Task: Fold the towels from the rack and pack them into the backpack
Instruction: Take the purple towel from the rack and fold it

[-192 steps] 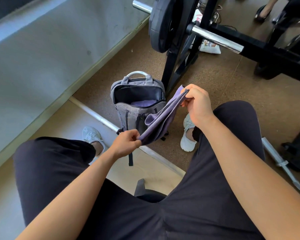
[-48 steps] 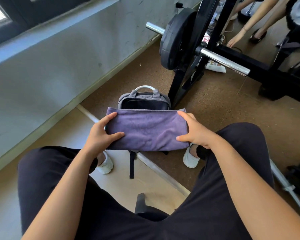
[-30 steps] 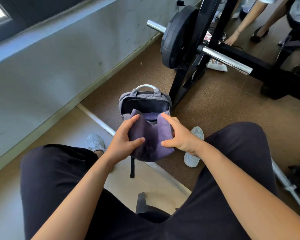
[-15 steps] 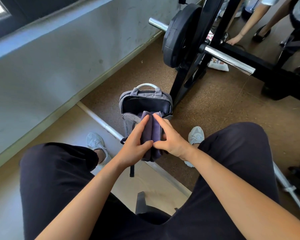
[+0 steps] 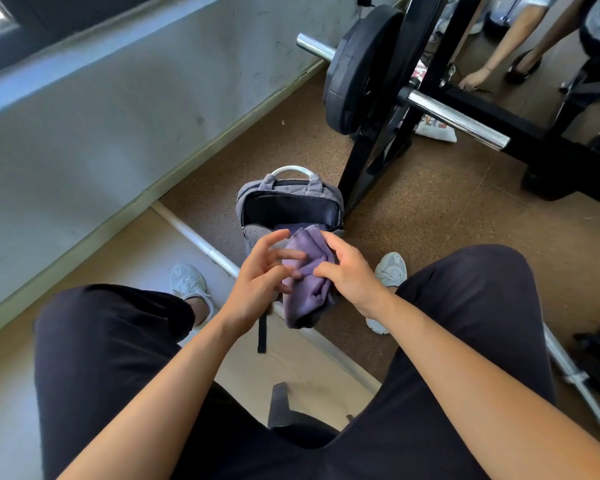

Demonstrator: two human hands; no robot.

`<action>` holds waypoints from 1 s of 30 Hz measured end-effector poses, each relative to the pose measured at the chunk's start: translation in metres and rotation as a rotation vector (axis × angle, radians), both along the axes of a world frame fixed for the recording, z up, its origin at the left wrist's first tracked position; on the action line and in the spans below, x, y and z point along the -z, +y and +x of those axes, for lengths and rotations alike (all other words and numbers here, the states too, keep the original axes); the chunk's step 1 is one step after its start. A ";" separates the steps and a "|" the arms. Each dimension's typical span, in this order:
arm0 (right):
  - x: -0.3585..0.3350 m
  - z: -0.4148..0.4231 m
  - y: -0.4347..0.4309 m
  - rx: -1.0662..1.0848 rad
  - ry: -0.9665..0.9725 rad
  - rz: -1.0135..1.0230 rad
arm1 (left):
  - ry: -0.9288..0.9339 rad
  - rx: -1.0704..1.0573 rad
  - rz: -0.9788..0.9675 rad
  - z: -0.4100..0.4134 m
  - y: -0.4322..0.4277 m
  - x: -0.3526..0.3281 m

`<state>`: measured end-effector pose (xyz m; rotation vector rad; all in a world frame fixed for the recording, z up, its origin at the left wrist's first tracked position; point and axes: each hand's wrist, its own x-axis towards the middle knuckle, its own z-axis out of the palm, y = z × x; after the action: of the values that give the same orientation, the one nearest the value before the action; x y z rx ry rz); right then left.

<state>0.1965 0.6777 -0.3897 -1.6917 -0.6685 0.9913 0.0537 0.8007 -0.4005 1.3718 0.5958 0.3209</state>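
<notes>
I am gripping the folded purple towel (image 5: 309, 278) with right hand (image 5: 350, 275); left hand (image 5: 260, 282) is spreading loose beside it, above the open backpack (image 5: 291, 202).

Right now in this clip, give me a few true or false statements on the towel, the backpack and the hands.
1. The backpack stands open on the floor. True.
2. The purple towel is spread out flat. False: it is bunched into a folded bundle.
3. Both hands are at the towel, left hand and right hand. True.
4. The backpack is empty. False: purple cloth already shows inside.
5. The towel lies on the person's lap. False: it is held up in front of the backpack.
</notes>
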 end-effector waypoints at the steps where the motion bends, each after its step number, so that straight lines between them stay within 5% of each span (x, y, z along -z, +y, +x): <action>1: -0.002 0.001 0.000 0.012 0.052 0.027 | 0.020 -0.074 0.012 0.000 0.002 0.003; 4: -0.005 0.006 -0.002 0.022 0.250 0.129 | 0.201 -0.261 -0.005 0.002 0.006 0.010; 7: -0.008 0.013 -0.005 -0.005 0.361 0.203 | 0.377 -0.085 -0.334 0.000 0.007 0.010; 11: -0.005 0.017 -0.006 -0.001 0.371 0.221 | 0.238 0.123 -0.586 -0.004 0.003 0.013; 17: 0.004 0.027 -0.012 0.058 0.141 0.029 | 0.093 0.005 -0.271 -0.006 0.011 0.008; 22: 0.001 0.042 -0.018 -0.082 -0.140 -0.145 | 0.116 0.298 0.015 -0.014 0.023 0.003; 26: -0.002 0.038 -0.021 -0.357 0.061 -0.165 | 0.122 0.474 0.052 -0.017 0.025 0.003; 30: 0.000 0.029 -0.021 -0.402 0.157 -0.195 | 0.142 0.549 0.023 -0.020 0.028 -0.002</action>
<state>0.2257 0.6568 -0.3896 -1.6567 -0.8491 1.4978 0.0336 0.8285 -0.3988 1.5279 0.3097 -0.2142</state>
